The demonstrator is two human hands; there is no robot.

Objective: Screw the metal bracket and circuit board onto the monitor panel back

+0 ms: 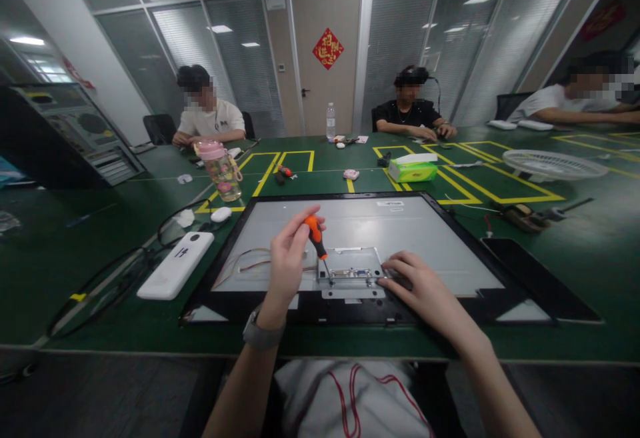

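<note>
A flat monitor panel (425, 238) with a black frame lies on the green table, its grey metal back facing up. Fixed near its middle is a metal bracket (353, 291) with a row of video ports. My left hand (293, 255) is closed around an orange and black screwdriver (316, 235), held at a slant. The screwdriver's tip meets the bracket's lower left, beside the ports. My right hand (413, 285) rests its fingertips against the bracket's right edge, fingers apart, holding nothing. Thin coloured wires (250, 261) run out to the left of the bracket.
Left of the panel lie a white power bank (177, 265), black cables (100, 278) and a pink-lidded bottle (217, 171). A black flat panel (540, 278) lies at right. Behind are a green tissue pack (413, 170) and a white round frame (553, 163). Several people sit across the table.
</note>
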